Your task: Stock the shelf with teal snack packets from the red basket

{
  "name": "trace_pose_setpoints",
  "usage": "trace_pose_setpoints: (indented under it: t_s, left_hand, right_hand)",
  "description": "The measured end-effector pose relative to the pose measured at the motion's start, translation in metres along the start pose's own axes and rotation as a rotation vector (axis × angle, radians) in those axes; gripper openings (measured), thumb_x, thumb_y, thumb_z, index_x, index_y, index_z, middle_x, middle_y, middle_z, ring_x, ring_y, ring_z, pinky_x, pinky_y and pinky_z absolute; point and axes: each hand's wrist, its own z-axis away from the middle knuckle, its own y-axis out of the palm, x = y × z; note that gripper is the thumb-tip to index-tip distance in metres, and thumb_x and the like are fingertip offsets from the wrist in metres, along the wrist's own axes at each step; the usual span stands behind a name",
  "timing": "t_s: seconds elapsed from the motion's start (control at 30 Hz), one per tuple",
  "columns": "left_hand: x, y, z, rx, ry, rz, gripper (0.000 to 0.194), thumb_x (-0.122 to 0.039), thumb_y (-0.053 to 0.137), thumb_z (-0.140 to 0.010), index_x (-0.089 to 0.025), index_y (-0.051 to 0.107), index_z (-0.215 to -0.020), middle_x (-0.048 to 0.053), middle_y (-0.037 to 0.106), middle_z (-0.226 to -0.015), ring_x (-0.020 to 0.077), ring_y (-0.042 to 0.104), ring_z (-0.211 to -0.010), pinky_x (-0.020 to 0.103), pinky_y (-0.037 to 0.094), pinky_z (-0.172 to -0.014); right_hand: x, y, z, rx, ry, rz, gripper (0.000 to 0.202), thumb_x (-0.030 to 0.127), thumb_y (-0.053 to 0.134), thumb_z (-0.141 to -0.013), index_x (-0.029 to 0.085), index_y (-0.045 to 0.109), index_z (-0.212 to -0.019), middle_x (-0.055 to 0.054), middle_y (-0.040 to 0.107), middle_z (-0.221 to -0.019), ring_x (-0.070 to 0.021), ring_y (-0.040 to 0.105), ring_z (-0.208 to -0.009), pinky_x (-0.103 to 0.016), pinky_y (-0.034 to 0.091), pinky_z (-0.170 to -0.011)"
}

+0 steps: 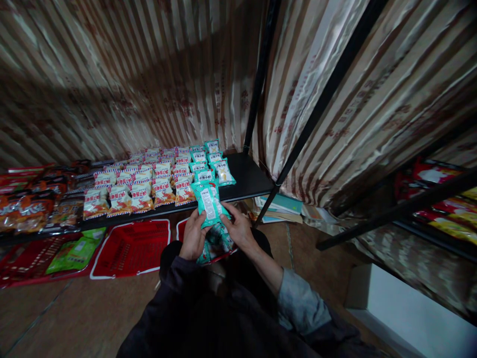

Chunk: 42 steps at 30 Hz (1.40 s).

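Observation:
Between both hands I hold a teal snack bag point(209, 203), its pale printed panel facing up. My left hand point(194, 233) grips its left edge, thumb on top. On the opposite edge, my right hand point(238, 226) has its fingers closed round the side. Below the hands, more teal bags lie in a red basket point(223, 256), partly hidden by my hands and the held bag. Just beyond, rows of teal snack bags point(224, 171) stand on the black shelf point(249, 174), beside white-and-red snack bags point(141, 194).
Orange and dark packets point(33, 209) fill the shelf's left part. A red basket point(130, 248) and green packets point(76, 253) sit under it. Black posts point(320, 104) rise at the right, with books point(279, 206) behind. A white box point(410, 313) stands lower right.

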Motion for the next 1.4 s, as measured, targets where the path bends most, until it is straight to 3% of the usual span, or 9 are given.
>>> trace_pose_setpoints:
  t_s: [0.17,0.27,0.57,0.7,0.8,0.9,0.97,1.17,1.4]
  left_hand:
    - [0.008,0.002,0.001,-0.065,0.038,-0.053,0.049,-0.035,0.063,-0.073,-0.018,0.053,-0.118,0.01,0.061,-0.115,0.0216,0.058,-0.102,0.032,0.045,-0.085]
    - [0.014,0.001,0.001,-0.083,0.085,-0.128,0.047,-0.038,0.061,-0.075,-0.02,0.054,-0.119,0.009,0.059,-0.12,0.0219,0.053,-0.112,0.032,0.042,-0.091]
    - [0.013,0.008,0.019,-0.137,0.274,-0.382,0.035,-0.042,0.05,-0.083,-0.021,0.064,-0.106,0.005,0.053,-0.127,0.0195,0.041,-0.124,0.029,0.024,-0.107]
    - [0.014,0.008,0.02,-0.104,0.285,-0.386,0.036,-0.043,0.049,-0.083,-0.021,0.064,-0.106,0.007,0.056,-0.123,0.0219,0.044,-0.121,0.034,0.029,-0.104]
    - [0.017,0.003,0.015,-0.195,0.295,-0.34,0.034,-0.04,0.056,-0.079,-0.021,0.063,-0.106,0.007,0.057,-0.121,0.0222,0.048,-0.116,0.033,0.035,-0.099]
    - [0.019,-0.002,0.008,-0.337,0.232,-0.295,0.035,-0.037,0.062,-0.074,-0.02,0.06,-0.106,0.007,0.057,-0.121,0.0205,0.05,-0.114,0.03,0.036,-0.097]
    - [0.02,-0.004,0.004,-0.316,0.124,-0.225,0.038,-0.039,0.063,-0.073,-0.019,0.059,-0.106,0.008,0.057,-0.121,0.0204,0.051,-0.114,0.03,0.037,-0.096]
    - [0.022,-0.002,0.0,-0.027,0.018,-0.085,0.042,-0.045,0.064,-0.071,-0.014,0.06,-0.099,0.01,0.065,-0.109,0.0223,0.061,-0.097,0.032,0.046,-0.084]
    - [0.025,-0.008,-0.005,-0.075,0.026,-0.095,0.046,-0.043,0.069,-0.066,-0.013,0.06,-0.098,0.01,0.068,-0.1,0.0208,0.064,-0.085,0.03,0.048,-0.076]
  right_hand:
    - [0.0,0.001,0.008,0.003,-0.26,0.294,0.047,0.026,0.048,-0.082,0.024,0.046,-0.13,-0.006,0.036,-0.142,-0.0244,0.031,-0.131,-0.047,0.026,-0.108]
    - [0.003,0.004,0.011,0.08,-0.289,0.272,0.044,0.027,0.046,-0.085,0.026,0.046,-0.13,-0.006,0.037,-0.142,-0.0236,0.032,-0.131,-0.046,0.027,-0.107]
    - [0.009,0.007,0.016,0.146,0.044,-0.213,0.071,0.041,0.064,-0.074,0.023,0.034,-0.136,-0.007,0.05,-0.13,-0.0237,0.043,-0.123,-0.039,0.035,-0.102]
    - [0.009,0.011,0.017,0.007,0.292,-0.491,0.053,0.046,0.06,-0.076,0.025,0.048,-0.123,-0.004,0.061,-0.117,-0.0214,0.057,-0.105,-0.033,0.048,-0.086]
    - [0.006,0.014,0.015,-0.082,0.489,-0.744,0.04,0.05,0.058,-0.075,0.021,0.059,-0.102,-0.006,0.066,-0.106,-0.0227,0.062,-0.096,-0.03,0.053,-0.071]
    - [0.002,0.015,0.013,-0.09,0.553,-0.914,0.033,0.046,0.063,-0.071,0.019,0.06,-0.091,-0.008,0.068,-0.1,-0.0242,0.063,-0.094,-0.031,0.054,-0.065]
    - [0.001,0.017,0.013,-0.069,0.567,-0.993,0.031,0.042,0.065,-0.071,0.019,0.06,-0.092,-0.007,0.069,-0.099,-0.0242,0.063,-0.094,-0.033,0.054,-0.066]
    - [0.0,0.024,0.024,-0.049,0.641,-1.041,0.029,0.037,0.068,-0.069,0.02,0.061,-0.091,-0.007,0.069,-0.097,-0.0238,0.064,-0.094,-0.035,0.055,-0.072]
    - [-0.009,0.017,0.031,-0.008,0.678,-0.914,0.031,0.036,0.073,-0.066,0.02,0.065,-0.091,-0.004,0.069,-0.098,-0.0172,0.064,-0.089,-0.03,0.052,-0.079]
